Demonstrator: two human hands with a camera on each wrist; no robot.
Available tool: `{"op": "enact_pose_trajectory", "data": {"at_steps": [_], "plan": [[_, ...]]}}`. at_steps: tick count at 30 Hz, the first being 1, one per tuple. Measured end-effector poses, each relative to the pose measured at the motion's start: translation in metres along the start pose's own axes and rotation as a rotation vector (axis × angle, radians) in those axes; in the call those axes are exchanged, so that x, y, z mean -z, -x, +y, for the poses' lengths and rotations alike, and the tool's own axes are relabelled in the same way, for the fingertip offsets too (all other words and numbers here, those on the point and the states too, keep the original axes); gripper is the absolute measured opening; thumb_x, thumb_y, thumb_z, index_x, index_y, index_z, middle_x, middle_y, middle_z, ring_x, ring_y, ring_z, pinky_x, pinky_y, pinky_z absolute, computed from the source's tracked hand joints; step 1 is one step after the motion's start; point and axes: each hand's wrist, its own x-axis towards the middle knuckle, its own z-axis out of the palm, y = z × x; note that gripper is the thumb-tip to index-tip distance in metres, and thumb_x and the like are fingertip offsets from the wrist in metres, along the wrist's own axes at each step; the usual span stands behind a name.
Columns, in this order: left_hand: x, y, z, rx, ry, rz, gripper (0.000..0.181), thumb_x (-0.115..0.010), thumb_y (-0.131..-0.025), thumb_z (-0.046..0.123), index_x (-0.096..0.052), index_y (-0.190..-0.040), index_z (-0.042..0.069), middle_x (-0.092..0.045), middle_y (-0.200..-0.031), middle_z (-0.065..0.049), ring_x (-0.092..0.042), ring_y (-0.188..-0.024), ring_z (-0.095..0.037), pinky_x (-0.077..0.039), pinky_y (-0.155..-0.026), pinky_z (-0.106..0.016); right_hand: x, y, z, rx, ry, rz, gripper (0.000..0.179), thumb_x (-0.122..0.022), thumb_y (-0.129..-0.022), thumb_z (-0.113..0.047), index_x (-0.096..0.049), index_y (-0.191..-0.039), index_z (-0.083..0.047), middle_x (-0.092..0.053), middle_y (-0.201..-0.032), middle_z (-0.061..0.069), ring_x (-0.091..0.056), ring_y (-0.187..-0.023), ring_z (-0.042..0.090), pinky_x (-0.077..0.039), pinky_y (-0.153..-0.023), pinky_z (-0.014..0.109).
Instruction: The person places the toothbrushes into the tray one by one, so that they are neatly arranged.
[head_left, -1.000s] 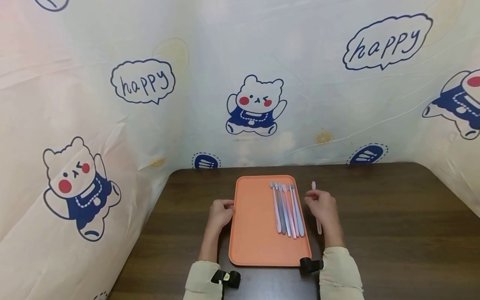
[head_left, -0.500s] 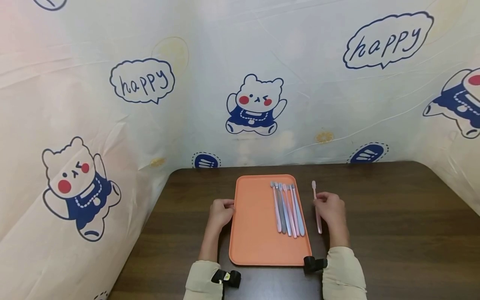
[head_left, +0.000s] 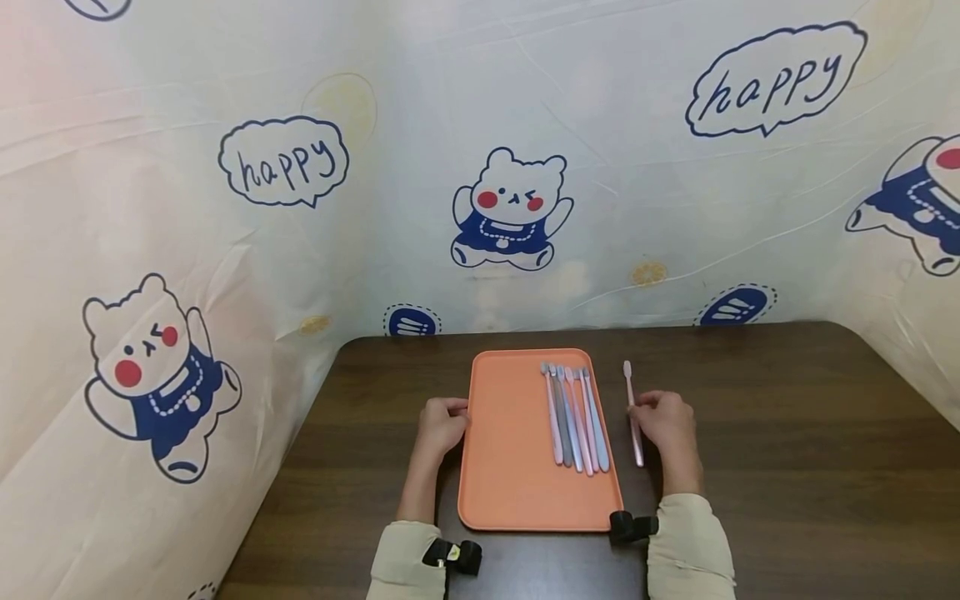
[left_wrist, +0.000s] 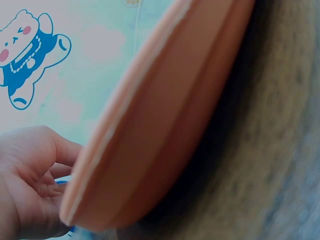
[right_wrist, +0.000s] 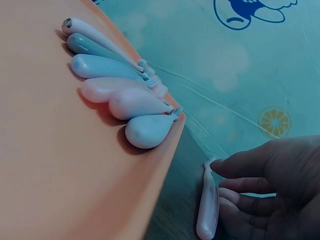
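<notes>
My left hand [head_left: 442,426] holds the left edge of an orange tray [head_left: 502,492], its fingers at the rim. The left wrist view shows that hand [left_wrist: 32,175] behind the tray's side wall [left_wrist: 145,135]. On the tray's right half, several toothbrushes [head_left: 576,429] in pink, grey and blue lie side by side, heads away from me. Right of the tray a single pink toothbrush [head_left: 636,433] lies on the table. The fingertips of my right hand [head_left: 666,421] are right at its handle. In the right wrist view, that hand's [right_wrist: 280,185] fingers are spread beside this toothbrush [right_wrist: 207,210].
The dark wooden table [head_left: 787,433] extends to both sides of the tray. Behind it hangs a pale curtain [head_left: 600,100] printed with bears and the word "happy". A black camera [head_left: 628,528] sits on the right wrist, another camera [head_left: 465,557] on the left.
My right hand has drawn back to the right, from across the single pink toothbrush to its right side. That toothbrush, the tray and my left hand stay in place.
</notes>
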Motion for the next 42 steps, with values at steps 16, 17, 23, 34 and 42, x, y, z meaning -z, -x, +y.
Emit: {"op": "enact_pose_trajectory", "data": {"at_steps": [16,17,23,34,42], "plan": [[-0.0003,-0.0023,0.0005,0.016,-0.013,-0.008,0.030,-0.060,-0.090,0.001,-0.075,-0.116,-0.003,-0.073,-0.102,-0.017,-0.069,-0.088,-0.021,-0.054,-0.067,-0.027,0.0048,-0.0006,0.0022,-0.010,0.057,-0.028,0.040,-0.077,-0.087,-0.022,-0.071,-0.112,0.008,-0.071,-0.102,0.025,-0.062,-0.087,0.032,-0.052,-0.073,0.041],[-0.0003,-0.0023,0.0007,0.019,-0.014,-0.006,0.030,-0.061,-0.090,0.002,-0.075,-0.116,-0.002,-0.073,-0.101,-0.017,-0.069,-0.088,-0.021,-0.054,-0.067,-0.027,0.0048,-0.0005,0.0021,-0.006,0.061,-0.025,0.039,-0.077,-0.087,-0.022,-0.071,-0.112,0.008,-0.071,-0.101,0.025,-0.062,-0.086,0.032,-0.052,-0.072,0.041],[-0.0007,-0.0016,0.0010,0.029,-0.011,0.000,0.029,-0.061,-0.091,0.002,-0.075,-0.115,-0.002,-0.073,-0.100,-0.016,-0.067,-0.087,-0.021,-0.052,-0.066,-0.026,0.0039,-0.0012,0.0014,0.004,0.077,-0.015,0.035,-0.076,-0.088,-0.018,-0.072,-0.111,0.009,-0.071,-0.101,0.026,-0.062,-0.087,0.034,-0.053,-0.072,0.042],[0.0004,0.0001,0.0025,0.003,-0.023,0.005,0.029,-0.061,-0.089,0.001,-0.075,-0.115,-0.004,-0.073,-0.099,-0.017,-0.068,-0.086,-0.021,-0.053,-0.067,-0.027,0.0029,-0.0020,0.0020,-0.024,0.102,-0.016,0.028,-0.073,-0.086,-0.019,-0.074,-0.100,0.005,-0.070,-0.094,0.021,-0.060,-0.087,0.035,-0.051,-0.069,0.040],[-0.0007,-0.0004,0.0016,0.005,-0.013,0.004,0.029,-0.062,-0.089,0.001,-0.075,-0.114,-0.004,-0.074,-0.098,-0.017,-0.067,-0.083,-0.019,-0.054,-0.067,-0.027,0.0060,-0.0036,0.0047,-0.013,0.096,-0.045,0.030,-0.072,-0.086,-0.022,-0.074,-0.099,0.005,-0.070,-0.091,0.019,-0.061,-0.084,0.032,-0.051,-0.067,0.037]]}}
